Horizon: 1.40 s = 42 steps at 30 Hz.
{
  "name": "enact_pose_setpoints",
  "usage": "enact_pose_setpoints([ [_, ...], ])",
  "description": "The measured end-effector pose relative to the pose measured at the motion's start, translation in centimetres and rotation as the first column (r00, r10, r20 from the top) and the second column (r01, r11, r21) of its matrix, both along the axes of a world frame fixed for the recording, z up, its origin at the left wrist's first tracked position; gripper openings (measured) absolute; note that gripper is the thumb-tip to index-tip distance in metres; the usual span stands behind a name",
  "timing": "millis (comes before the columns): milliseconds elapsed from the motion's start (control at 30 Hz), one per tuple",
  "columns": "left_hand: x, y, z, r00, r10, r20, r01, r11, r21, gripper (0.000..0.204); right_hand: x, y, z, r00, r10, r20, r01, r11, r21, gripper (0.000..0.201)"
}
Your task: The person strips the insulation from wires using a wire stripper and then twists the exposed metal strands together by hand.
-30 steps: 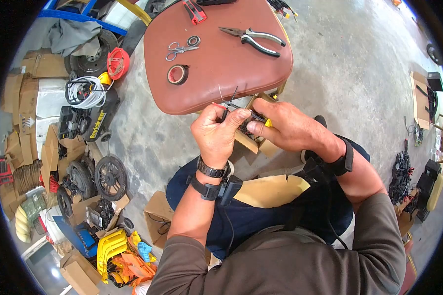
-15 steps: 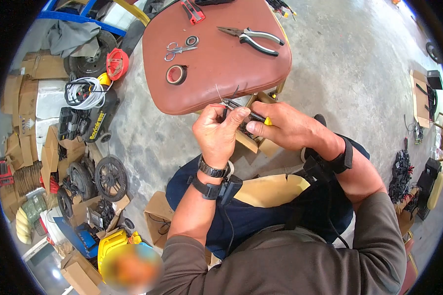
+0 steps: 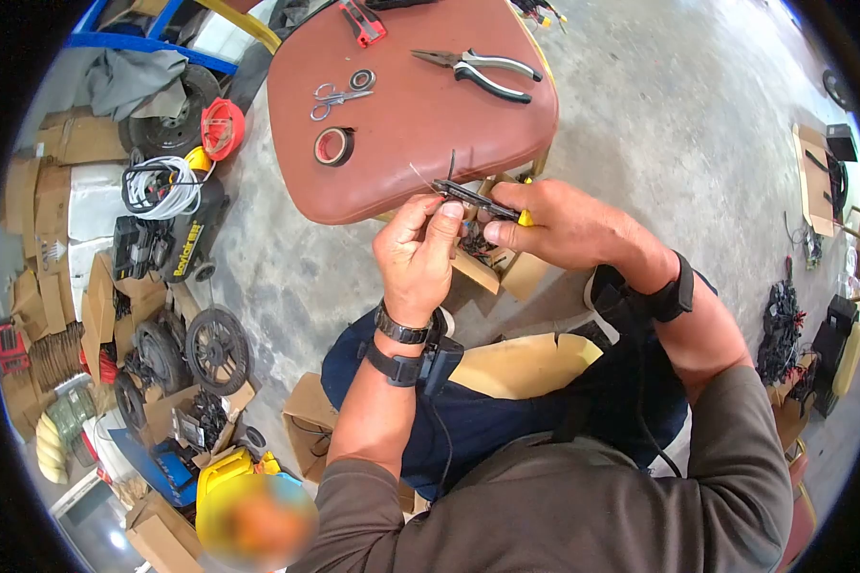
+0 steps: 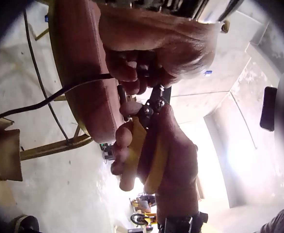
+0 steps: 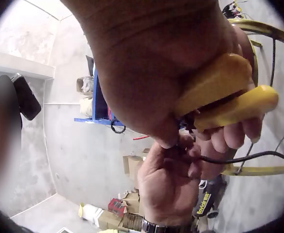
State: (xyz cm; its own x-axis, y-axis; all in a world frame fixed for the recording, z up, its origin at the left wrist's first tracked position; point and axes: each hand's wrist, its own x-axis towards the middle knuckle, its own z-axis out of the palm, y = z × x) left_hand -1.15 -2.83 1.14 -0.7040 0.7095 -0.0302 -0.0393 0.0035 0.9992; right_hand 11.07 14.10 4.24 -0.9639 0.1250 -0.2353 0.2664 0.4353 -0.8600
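My right hand [image 3: 569, 222] grips yellow-handled wire strippers [image 3: 487, 202], their black jaws angled toward the left hand. In the right wrist view the two yellow handles [image 5: 236, 108] stand a little apart inside the palm. My left hand [image 3: 415, 263] pinches a black cable [image 4: 49, 99] between thumb and fingers, right at the tool's jaws. Beyond the left fingertips, a thin pale wire [image 3: 420, 177] and a dark wire end [image 3: 453, 162] stick out toward the stool seat [image 3: 430, 124]. Fingers hide the spot where jaws and cable meet.
On the seat lie combination pliers [image 3: 478, 72], small scissors [image 3: 339, 98], a tape roll [image 3: 333, 147], a smaller ring [image 3: 362, 79] and a red cutter [image 3: 363, 24]. An open cardboard box [image 3: 478, 270] stands under the hands. Wheels [image 3: 216, 349] and cartons lie left.
The wire strippers' black jaws now show more above the left thumb, which has straightened up along them. The wire ends have shifted slightly. The seat sits a little further left in view.
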Motion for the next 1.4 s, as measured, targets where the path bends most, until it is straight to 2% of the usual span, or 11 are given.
enact_pose_setpoints([
  [133,-0.3,0.1,0.2,0.998,-0.064,0.029,0.065,0.996,-0.058,0.013,0.2,0.4,0.6,0.999,0.01,0.043,-0.012,0.999,0.043,0.035],
  [333,-0.3,0.1,-0.3,0.988,-0.088,0.125,0.089,0.996,0.0,0.01,0.3,0.4,-0.2,0.999,0.042,0.028,-0.045,0.989,0.138,0.034],
  [600,0.1,0.4,-0.7,0.998,-0.032,0.06,0.038,0.993,-0.109,0.014,0.1,0.4,-0.3,0.997,0.052,0.062,-0.063,0.98,0.188,0.036],
  [700,-0.1,0.3,-0.8,0.999,-0.022,0.038,0.026,0.994,-0.11,0.015,0.1,0.4,-0.5,0.996,0.083,0.027,-0.085,0.993,0.085,0.035],
  [800,-0.4,0.4,-0.6,0.999,-0.041,0.022,0.043,0.996,-0.084,0.016,0.2,0.6,-0.8,0.995,0.075,-0.073,-0.083,0.991,-0.101,0.041],
  [900,-0.3,0.6,-0.1,0.998,-0.063,-0.02,0.061,0.994,-0.086,0.015,0.0,0.6,-1.1,0.998,0.044,-0.035,-0.052,0.959,-0.278,0.045],
  [1000,-0.2,0.4,-0.2,0.988,-0.111,-0.11,0.101,0.99,-0.095,0.014,-0.3,0.6,0.0,0.996,0.028,0.08,0.007,0.915,-0.404,0.043],
  [1133,-0.5,0.1,-0.3,0.969,-0.17,-0.179,0.155,0.983,-0.094,0.011,-0.4,0.5,0.5,0.995,0.012,0.097,0.032,0.899,-0.437,0.041],
  [1233,-0.5,0.0,0.1,0.981,-0.182,-0.072,0.18,0.983,-0.03,0.009,-0.3,0.4,-0.2,0.998,-0.025,0.065,0.054,0.866,-0.497,0.042],
  [1333,-0.8,-0.1,0.3,0.98,-0.198,-0.016,0.197,0.978,-0.071,0.008,-0.2,0.6,-0.9,0.998,-0.043,0.043,0.059,0.844,-0.534,0.041],
  [1400,-0.8,-0.2,-0.2,0.979,-0.187,-0.082,0.179,0.98,-0.091,0.007,-0.1,0.6,-1.0,0.998,-0.049,0.032,0.058,0.845,-0.532,0.041],
])
